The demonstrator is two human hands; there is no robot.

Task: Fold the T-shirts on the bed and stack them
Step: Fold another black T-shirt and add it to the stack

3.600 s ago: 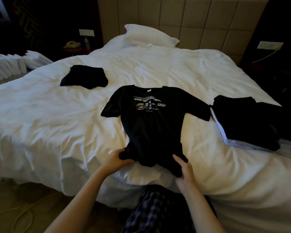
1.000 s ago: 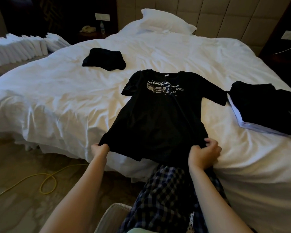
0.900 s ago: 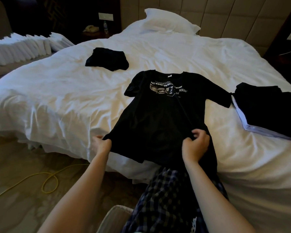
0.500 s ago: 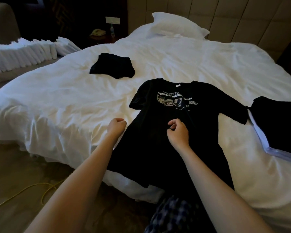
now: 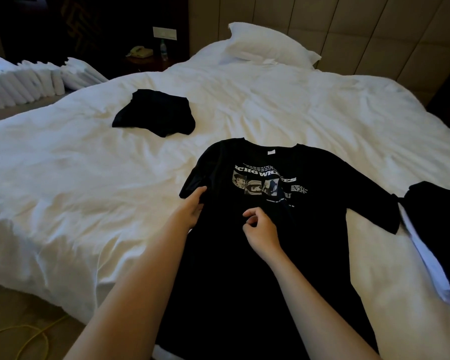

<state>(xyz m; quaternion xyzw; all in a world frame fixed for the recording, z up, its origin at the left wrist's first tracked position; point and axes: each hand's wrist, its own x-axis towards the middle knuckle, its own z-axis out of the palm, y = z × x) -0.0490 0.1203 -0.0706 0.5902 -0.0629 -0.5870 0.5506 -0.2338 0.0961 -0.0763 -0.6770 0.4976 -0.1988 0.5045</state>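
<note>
- Around: white bed point(image 5: 89, 178) w/ rumpled duvet, 1 pillow point(image 5: 268, 45) at the padded headboard point(image 5: 374, 35).
- Beyond the bed's far-left corner: a row of folded white towels point(image 5: 24, 84), leaning on each other. Too many to count surely.
- Nightstand point(image 5: 151, 62) behind holds 1 phone point(image 5: 138, 51) & 1 bottle point(image 5: 163, 49). Wall plate point(image 5: 164, 32) above.
- Yellow cable point(image 5: 24, 339) looped on the floor, bottom left.
- T-shirt point(image 5: 270, 268): black, 1, spread flat print-up on the bed's near side, collar toward the pillow, hem hanging off the near edge.
- Both forearms cross the shirt's lower half and cover part of it.
- Folded black shirt point(image 5: 153, 113): 1 bundle, far left of the spread one, well apart from it.
- Stack point(image 5: 442, 229) at the right edge: black cloth on top, pale layers under. It's just beside the spread shirt's sleeve and cut off by the frame, so no. of pieces unclear.
- Left hand point(image 5: 190, 209): on the sleeve at view-left, thumb on top. Can't tell if it's pinching or just touching.
- Right hand point(image 5: 260, 229): over the chest below the print, fingers curled, no cloth seen in it.
</note>
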